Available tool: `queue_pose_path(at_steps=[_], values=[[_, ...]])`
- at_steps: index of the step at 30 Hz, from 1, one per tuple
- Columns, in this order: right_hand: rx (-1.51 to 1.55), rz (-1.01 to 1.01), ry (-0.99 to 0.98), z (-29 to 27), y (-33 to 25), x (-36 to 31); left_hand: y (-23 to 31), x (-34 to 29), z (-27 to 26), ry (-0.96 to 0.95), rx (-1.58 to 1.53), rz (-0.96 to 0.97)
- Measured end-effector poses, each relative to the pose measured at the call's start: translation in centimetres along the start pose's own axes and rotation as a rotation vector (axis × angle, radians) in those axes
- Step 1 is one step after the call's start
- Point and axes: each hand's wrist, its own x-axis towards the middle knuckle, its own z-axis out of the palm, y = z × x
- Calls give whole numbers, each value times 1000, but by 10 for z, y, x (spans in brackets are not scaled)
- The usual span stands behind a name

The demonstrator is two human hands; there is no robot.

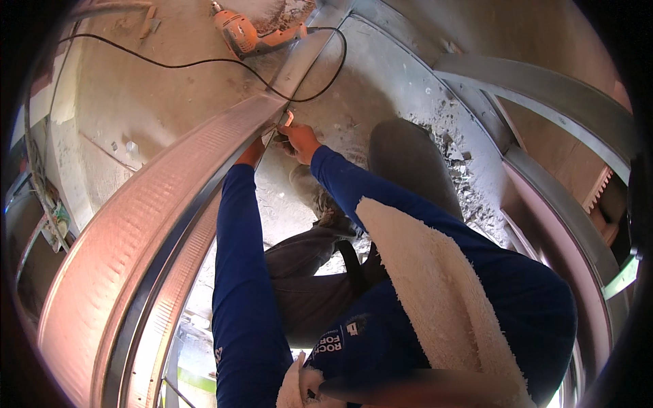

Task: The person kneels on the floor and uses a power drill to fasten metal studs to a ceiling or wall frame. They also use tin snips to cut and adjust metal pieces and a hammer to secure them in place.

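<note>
A long metal stud [156,183] rises from the floor on my left, its lower end close to both hands. My right hand [304,141] is closed, fingers curled together at the stud's base, around something small and dark I cannot make out. A small bright orange piece [289,118] shows just above its fingers. My left hand [252,152] reaches to the stud's edge beside the right one; its fingers are mostly hidden there. An orange power drill [246,37] lies on the floor beyond the hands, with its black cord [204,62] looping close to them.
A metal floor track [299,64] runs away past the drill. More metal framing [537,95] stands on the right, with broken rubble [457,160] along its base. My bent knee [411,160] is right of the hands. A pale towel [435,285] hangs over my shoulder.
</note>
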Motion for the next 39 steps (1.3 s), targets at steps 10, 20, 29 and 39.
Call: queue_pose_path(at_steps=[10,20,29,39], values=[[-36,21,19,-4,-8,0,4,-6,17,114,19,-46],[-99,19,40,-7,-14,-5,6,-4,20,130,83,-57],[-69,-27,-3,-5,-10,-9,6,-2,11,187,66,-41],[-51,-35,-14,-8,-13,-6,14,2,7,158,75,-62]])
